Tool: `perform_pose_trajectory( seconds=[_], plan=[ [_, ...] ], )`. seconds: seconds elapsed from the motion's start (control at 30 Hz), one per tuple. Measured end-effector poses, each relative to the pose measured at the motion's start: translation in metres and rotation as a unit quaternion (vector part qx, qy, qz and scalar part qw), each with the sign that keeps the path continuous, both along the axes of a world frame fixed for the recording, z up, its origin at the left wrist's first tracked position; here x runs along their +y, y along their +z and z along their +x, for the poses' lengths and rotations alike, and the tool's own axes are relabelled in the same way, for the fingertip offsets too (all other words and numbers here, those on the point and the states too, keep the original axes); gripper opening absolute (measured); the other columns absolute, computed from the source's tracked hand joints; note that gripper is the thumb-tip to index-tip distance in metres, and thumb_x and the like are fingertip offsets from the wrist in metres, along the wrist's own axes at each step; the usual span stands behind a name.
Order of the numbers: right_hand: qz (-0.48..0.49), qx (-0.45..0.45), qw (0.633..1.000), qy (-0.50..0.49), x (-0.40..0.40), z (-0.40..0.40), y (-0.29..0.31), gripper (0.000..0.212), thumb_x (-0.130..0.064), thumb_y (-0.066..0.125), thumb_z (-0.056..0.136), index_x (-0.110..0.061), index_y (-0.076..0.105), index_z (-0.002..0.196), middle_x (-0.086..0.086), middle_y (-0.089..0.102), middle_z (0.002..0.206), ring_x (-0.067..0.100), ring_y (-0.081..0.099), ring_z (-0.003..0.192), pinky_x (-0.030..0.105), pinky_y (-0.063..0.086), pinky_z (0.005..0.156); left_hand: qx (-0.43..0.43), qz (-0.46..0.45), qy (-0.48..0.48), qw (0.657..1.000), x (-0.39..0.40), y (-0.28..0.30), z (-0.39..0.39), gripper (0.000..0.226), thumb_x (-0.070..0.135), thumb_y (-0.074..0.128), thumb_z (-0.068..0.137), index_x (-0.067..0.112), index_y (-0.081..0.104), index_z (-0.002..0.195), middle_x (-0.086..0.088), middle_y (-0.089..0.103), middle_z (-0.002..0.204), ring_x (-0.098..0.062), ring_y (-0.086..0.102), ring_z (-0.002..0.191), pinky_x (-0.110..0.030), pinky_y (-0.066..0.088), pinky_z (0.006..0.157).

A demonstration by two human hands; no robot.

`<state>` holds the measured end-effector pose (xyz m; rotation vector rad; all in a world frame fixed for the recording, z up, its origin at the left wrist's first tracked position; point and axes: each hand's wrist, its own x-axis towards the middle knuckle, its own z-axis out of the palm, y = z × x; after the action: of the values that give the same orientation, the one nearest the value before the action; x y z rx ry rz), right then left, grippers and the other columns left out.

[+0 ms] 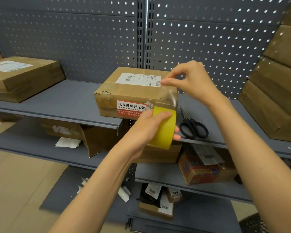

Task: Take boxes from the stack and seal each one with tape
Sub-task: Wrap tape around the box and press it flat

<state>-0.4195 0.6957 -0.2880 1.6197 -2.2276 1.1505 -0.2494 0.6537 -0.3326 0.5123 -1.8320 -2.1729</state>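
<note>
- A brown cardboard box point(133, 93) is sitting at the front edge of the grey metal shelf point(60, 100), wearing a white barcode label on top, a red-and-white sticker on its front, and scuffed old tape at the corners.
- The left hand point(148, 126) is gripping a yellow tape roll point(165, 128) just in front of the box's lower right corner.
- The right hand point(188, 81) is pinching the clear tape end point(170, 93) above the box's right edge.
- Black-handled scissors point(191, 123) are lying right of the box.
</note>
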Motion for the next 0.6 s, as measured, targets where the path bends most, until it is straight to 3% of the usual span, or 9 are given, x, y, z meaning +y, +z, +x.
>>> perform_pose_trajectory(
  seconds=[0.1,0.2,0.3,0.4,0.5,0.6],
  plan=[
    [0.014,0.000,1.000,0.008,-0.007,-0.004,-0.008,0.015,-0.039,0.076,0.076,-0.024,0.077,0.076,-0.021,0.067,0.071,-0.007,0.057,0.070,0.024,0.042,0.076,-0.007,0.015,0.014,1.000,-0.001,-0.005,-0.002,0.013,0.022,0.049,0.099,0.013,0.058,0.095,-0.004,0.068,0.064,-0.019,0.068,0.058,-0.027,0.056,0.056],
    [0.024,-0.004,1.000,0.008,-0.013,-0.008,-0.013,0.015,-0.038,0.076,0.077,-0.022,0.077,0.078,-0.013,0.071,0.077,-0.001,0.061,0.075,0.020,0.044,0.079,-0.010,0.044,0.025,0.999,-0.001,-0.006,-0.007,0.015,0.021,0.050,0.098,0.010,0.059,0.092,-0.005,0.068,0.063,-0.019,0.068,0.057,-0.030,0.058,0.059],
    [0.029,-0.005,1.000,0.011,-0.018,-0.014,-0.018,0.018,-0.038,0.076,0.077,-0.020,0.078,0.078,-0.009,0.072,0.077,0.009,0.065,0.079,0.039,0.050,0.087,-0.013,0.063,0.028,0.998,-0.003,-0.006,-0.013,0.017,0.021,0.050,0.098,0.007,0.059,0.095,-0.006,0.068,0.063,-0.018,0.068,0.055,-0.029,0.058,0.057],
    [0.033,-0.006,0.999,0.015,-0.023,-0.019,-0.022,0.019,-0.040,0.076,0.077,-0.021,0.077,0.076,-0.013,0.070,0.073,0.011,0.064,0.077,0.048,0.043,0.098,-0.018,0.069,0.027,0.997,-0.005,-0.004,-0.016,0.017,0.022,0.050,0.098,0.007,0.058,0.094,-0.005,0.069,0.062,-0.017,0.069,0.055,-0.028,0.057,0.056],
    [0.038,-0.018,0.999,0.019,-0.027,-0.025,-0.025,0.018,-0.040,0.076,0.076,-0.022,0.077,0.074,-0.019,0.067,0.064,0.004,0.061,0.068,0.048,0.040,0.102,-0.020,0.072,0.028,0.997,-0.009,-0.003,-0.018,0.017,0.022,0.051,0.098,0.006,0.058,0.098,-0.005,0.069,0.061,-0.017,0.069,0.055,-0.026,0.057,0.054],
    [0.045,-0.029,0.998,0.020,-0.030,-0.030,-0.025,0.018,-0.041,0.076,0.076,-0.023,0.076,0.074,-0.028,0.063,0.061,-0.003,0.058,0.062,0.041,0.041,0.095,-0.017,0.069,0.029,0.997,-0.012,-0.001,-0.021,0.018,0.022,0.051,0.098,0.007,0.058,0.093,-0.005,0.069,0.062,-0.017,0.069,0.056,-0.028,0.058,0.057]
  ],
)
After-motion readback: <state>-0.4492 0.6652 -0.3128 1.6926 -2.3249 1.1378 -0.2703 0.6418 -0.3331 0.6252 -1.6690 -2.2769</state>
